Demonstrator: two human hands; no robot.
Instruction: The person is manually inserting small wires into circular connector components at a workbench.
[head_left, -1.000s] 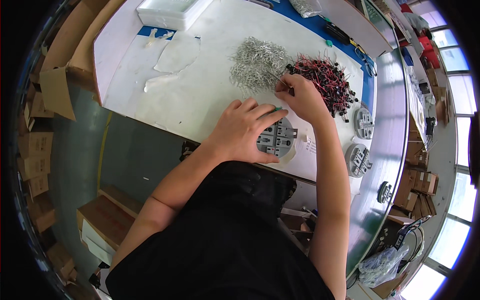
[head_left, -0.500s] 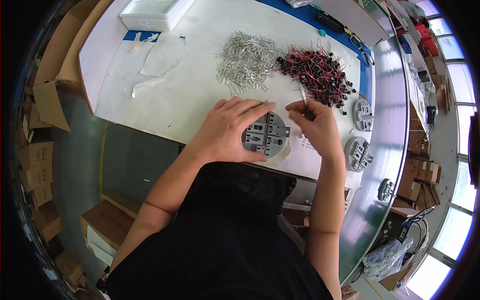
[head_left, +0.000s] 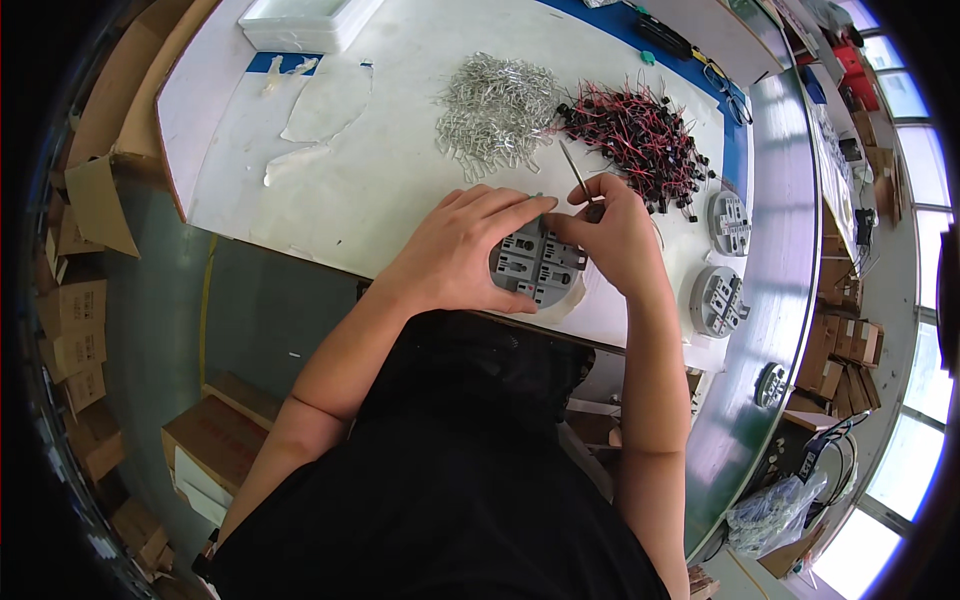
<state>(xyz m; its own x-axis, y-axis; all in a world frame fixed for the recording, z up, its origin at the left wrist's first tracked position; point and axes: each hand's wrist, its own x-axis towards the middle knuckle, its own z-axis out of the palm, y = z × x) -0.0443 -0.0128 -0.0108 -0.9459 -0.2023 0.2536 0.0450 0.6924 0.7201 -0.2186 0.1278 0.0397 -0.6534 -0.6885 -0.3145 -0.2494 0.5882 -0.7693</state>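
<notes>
My left hand (head_left: 455,245) is wrapped round the left side of a round grey plastic housing (head_left: 540,285), thumb along its near edge and fingers over the far rim. Slots and small black parts cover the housing's face. At its far right edge is my right hand (head_left: 615,235), fingers closed on a slim pointed metal tool (head_left: 573,162). The shaft slants up and left, away from the housing; its exact kind cannot be made out. The right thumb and fingertips are close to the housing's rim, and whether they touch it is unclear.
Beyond my hands lie a pile of shiny wire clips (head_left: 497,115) and a heap of black parts with red leads (head_left: 640,145). Two similar housings (head_left: 718,300) stand at the right. A white tray (head_left: 305,25) sits far left; pliers (head_left: 665,38) lie at the back.
My right hand has come left, closer to the housing, and the tool now tilts further left. The left hand keeps its hold, with the housing slightly turned and shifted.
</notes>
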